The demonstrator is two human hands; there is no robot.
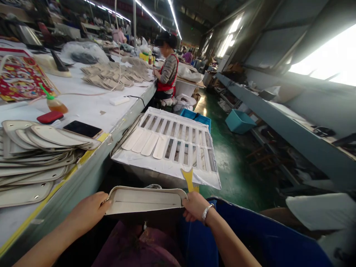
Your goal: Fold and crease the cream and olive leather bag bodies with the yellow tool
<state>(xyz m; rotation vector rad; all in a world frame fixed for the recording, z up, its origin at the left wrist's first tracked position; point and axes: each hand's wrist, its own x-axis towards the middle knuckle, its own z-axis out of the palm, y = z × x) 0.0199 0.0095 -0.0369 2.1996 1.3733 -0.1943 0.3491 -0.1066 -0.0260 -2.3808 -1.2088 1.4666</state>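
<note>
While the left hand (97,204) and right hand (197,205) pinch its opposite ends before the white slatted rack (133,158), the cream dark-edged panel (141,195) appears light, springy, best gripped at the corners.

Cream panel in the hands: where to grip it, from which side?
Probably by both short ends, coming from left and right together: the cream panel is long and spans crosswise, so an end hold should balance it. The left hand and right hand pinch there, leaving its middle uncovered.
</note>
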